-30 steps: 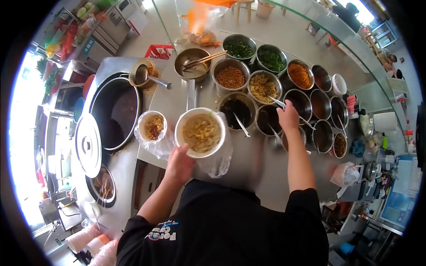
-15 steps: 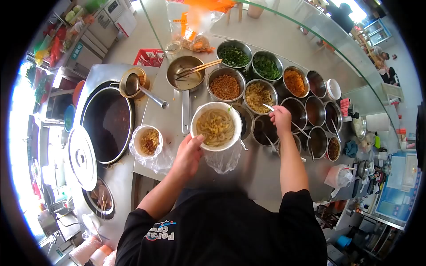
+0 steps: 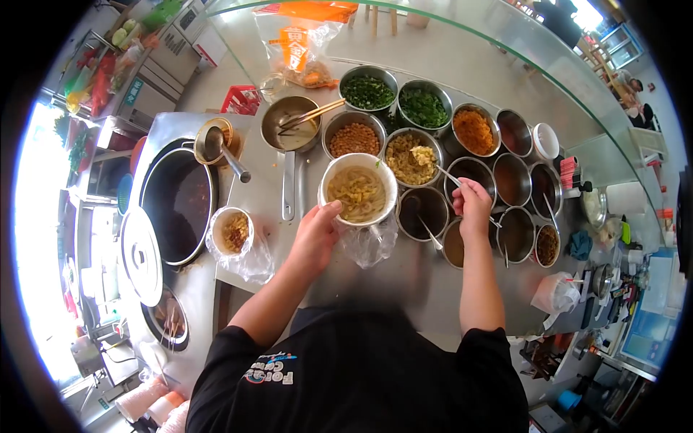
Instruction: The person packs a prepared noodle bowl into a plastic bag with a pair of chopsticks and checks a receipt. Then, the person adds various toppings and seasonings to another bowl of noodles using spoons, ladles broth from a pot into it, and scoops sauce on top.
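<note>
My left hand (image 3: 315,234) grips the rim of a white bowl of noodles (image 3: 358,189), with a clear plastic bag hanging below it. The bowl is held in front of the pot of brown beans or nuts (image 3: 354,139). My right hand (image 3: 473,206) is closed on the handle of a spoon (image 3: 449,175). The spoon's head carries a heap of yellowish chopped food (image 3: 424,156) over the pot of the same food (image 3: 401,167). The fingers of both hands are partly hidden.
A second bagged bowl (image 3: 234,232) stands left. Beyond are a saucepan (image 3: 289,165) with chopsticks, a large dark soup pot (image 3: 178,203), several sauce pots, greens (image 3: 425,107) and an orange topping (image 3: 473,131). A glass screen (image 3: 505,54) edges the counter; people sit beyond.
The noodle bowl in my left hand has moved right, nearer the yellowish food. The spoon in my right hand has come up with a heap of it. The camera view has shifted slightly.
</note>
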{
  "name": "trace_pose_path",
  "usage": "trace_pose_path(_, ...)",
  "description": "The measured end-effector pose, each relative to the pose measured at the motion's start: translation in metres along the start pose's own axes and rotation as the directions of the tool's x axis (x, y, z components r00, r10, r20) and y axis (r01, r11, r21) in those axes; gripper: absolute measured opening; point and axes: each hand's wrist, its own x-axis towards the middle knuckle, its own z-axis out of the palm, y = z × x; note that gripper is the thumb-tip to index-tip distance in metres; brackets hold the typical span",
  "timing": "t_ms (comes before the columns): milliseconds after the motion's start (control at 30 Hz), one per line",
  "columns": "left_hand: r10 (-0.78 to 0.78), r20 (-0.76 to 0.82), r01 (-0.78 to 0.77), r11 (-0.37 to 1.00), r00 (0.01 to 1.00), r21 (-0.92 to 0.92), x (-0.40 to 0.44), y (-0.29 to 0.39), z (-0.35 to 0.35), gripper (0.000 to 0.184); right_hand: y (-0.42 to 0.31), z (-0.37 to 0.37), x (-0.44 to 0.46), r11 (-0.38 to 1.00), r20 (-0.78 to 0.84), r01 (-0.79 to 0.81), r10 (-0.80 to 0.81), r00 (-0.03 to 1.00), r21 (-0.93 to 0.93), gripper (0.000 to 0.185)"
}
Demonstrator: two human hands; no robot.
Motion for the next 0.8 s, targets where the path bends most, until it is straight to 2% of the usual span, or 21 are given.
trace_pose_path(67, -0.004, -0.007, 0.004, 1.0, 1.0, -0.009, -0.001, 0.002, 0.004, 0.047, -0.018, 0.001, -0.019, 1.0, 0.016, 0.02, -0.02, 1.0, 0.001, 0.02)
trace_pose_path(133, -0.008, -0.011, 0.008, 1.0, 1.0, -0.01, 0.004, -0.001, 0.0, 0.047, -0.041, 0.01, -0.047, 0.993, 0.071, 0.114, -0.115, 0.991, 0.024, 0.021)
trace_pose_path(200, -0.009, -0.02, 0.009, 1.0, 1.0, -0.014, 0.005, -0.001, -0.003, 0.047, -0.058, 0.028, -0.08, 0.987, 0.127, 0.156, -0.149, 0.981, -0.05, 0.021)
trace_pose_path(233, -0.007, 0.004, 0.008, 1.0, 1.0, -0.025, 0.005, 0.0, -0.003, 0.046, -0.053, 0.035, -0.091, 0.961, 0.207, 0.253, -0.227, 0.952, -0.109, 0.021)
trace_pose_path(267, -0.006, 0.028, 0.007, 0.999, 1.0, -0.036, 0.005, 0.001, -0.003, 0.046, -0.054, 0.044, -0.101, 0.868, 0.305, 0.415, -0.332, 0.893, -0.271, 0.021)
trace_pose_path(333, 0.002, 0.01, -0.001, 0.999, 1.0, -0.048, 0.003, 0.003, -0.006, 0.046, -0.049, 0.059, -0.104, 0.601, 0.428, 0.725, -0.588, 0.686, -0.336, 0.02)
trace_pose_path(367, 0.006, 0.026, -0.005, 0.999, 1.0, -0.052, 0.003, 0.005, -0.01, 0.045, -0.054, 0.065, -0.103, 0.565, 0.415, 0.739, -0.612, 0.674, -0.367, 0.02)
trace_pose_path(400, 0.01, 0.043, -0.008, 0.999, 0.999, -0.053, 0.003, 0.007, -0.014, 0.045, -0.052, 0.069, -0.094, 0.594, 0.373, 0.702, -0.596, 0.712, -0.392, 0.02)
trace_pose_path(467, -0.003, 0.025, 0.004, 0.998, 1.0, -0.063, -0.002, 0.016, -0.021, 0.045, -0.048, 0.086, -0.061, 0.524, 0.384, 0.717, -0.611, 0.693, -0.46, 0.02)
trace_pose_path(500, -0.013, -0.019, 0.012, 0.999, 1.0, -0.045, -0.005, 0.02, -0.023, 0.046, -0.037, 0.096, -0.036, 0.402, 0.443, 0.756, -0.63, 0.638, -0.517, 0.021)
trace_pose_path(567, -0.021, -0.063, 0.019, 0.999, 0.998, -0.028, -0.009, 0.025, -0.031, 0.046, -0.007, 0.123, 0.009, 0.341, 0.461, 0.719, -0.587, 0.666, -0.605, 0.02)
trace_pose_path(600, -0.012, -0.062, 0.009, 0.999, 0.998, -0.042, -0.01, 0.027, -0.037, 0.046, 0.013, 0.133, 0.033, 0.244, 0.491, 0.736, -0.609, 0.623, -0.632, 0.021)
trace_pose_path(700, 0.001, -0.084, -0.005, 0.999, 0.997, -0.052, -0.012, 0.03, -0.052, 0.046, 0.035, 0.158, 0.054, 0.224, 0.524, 0.707, -0.531, 0.666, -0.671, 0.023)
trace_pose_path(767, -0.002, -0.103, -0.003, 0.999, 0.995, -0.047, -0.009, 0.031, -0.062, 0.047, 0.043, 0.165, 0.054, 0.338, 0.576, 0.715, -0.429, 0.696, -0.613, 0.023)
trace_pose_path(800, 0.002, -0.11, -0.007, 0.999, 0.994, -0.046, -0.008, 0.03, -0.066, 0.047, 0.044, 0.166, 0.055, 0.338, 0.58, 0.715, -0.423, 0.696, -0.612, 0.023)
